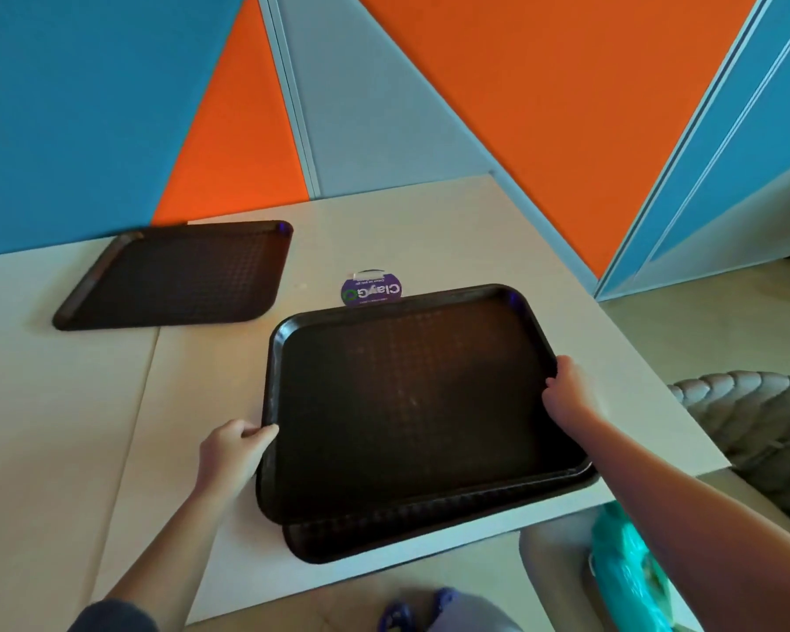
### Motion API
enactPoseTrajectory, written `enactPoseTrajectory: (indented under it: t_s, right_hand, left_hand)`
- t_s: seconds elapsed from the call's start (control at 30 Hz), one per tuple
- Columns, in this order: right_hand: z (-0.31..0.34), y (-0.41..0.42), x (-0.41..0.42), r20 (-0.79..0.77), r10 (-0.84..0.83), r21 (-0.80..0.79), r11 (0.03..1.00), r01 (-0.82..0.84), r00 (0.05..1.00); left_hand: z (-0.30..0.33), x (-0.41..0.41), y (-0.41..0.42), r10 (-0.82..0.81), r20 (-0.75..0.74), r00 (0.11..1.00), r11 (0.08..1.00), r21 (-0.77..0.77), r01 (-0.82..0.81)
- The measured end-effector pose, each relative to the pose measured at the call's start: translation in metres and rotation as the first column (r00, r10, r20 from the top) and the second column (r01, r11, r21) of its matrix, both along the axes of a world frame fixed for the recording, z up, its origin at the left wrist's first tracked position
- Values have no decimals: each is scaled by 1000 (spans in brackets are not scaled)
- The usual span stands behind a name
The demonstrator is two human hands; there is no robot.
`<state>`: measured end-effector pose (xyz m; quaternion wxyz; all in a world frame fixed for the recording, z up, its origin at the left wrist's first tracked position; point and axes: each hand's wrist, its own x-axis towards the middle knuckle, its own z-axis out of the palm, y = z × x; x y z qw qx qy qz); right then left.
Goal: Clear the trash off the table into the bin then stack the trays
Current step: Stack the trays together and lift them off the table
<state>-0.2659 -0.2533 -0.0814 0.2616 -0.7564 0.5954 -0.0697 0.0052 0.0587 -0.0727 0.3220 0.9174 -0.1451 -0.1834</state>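
I hold the top tray (411, 403) by its two short rims, left hand (233, 453) pinching the left edge, right hand (566, 394) curled over the right, above a second tray (384, 535) at the table's (65, 403) near right edge. It looks stiff, light, slick plastic; rims give the best hold. A third tray (179, 275) lies far left, possibly face down

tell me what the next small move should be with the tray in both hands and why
Probably slide the top tray toward the near edge to square it over the bottom tray, then let go. The left hand and right hand grip its sides, and it sits skewed, leaving the lower tray's near edge showing.
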Motion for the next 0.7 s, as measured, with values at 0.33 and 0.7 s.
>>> enactPoseTrajectory:
  t_s: [0.33,0.7]
  right_hand:
    - [-4,1,-25,-60,125,-21,992,-126,990]
    - [-21,-13,-30,-143,213,-24,976,-218,967]
  left_hand:
    - [-1,-50,5,35,31,999,999,17,-35]
    - [-15,-62,-9,124,116,986,992,15,-126]
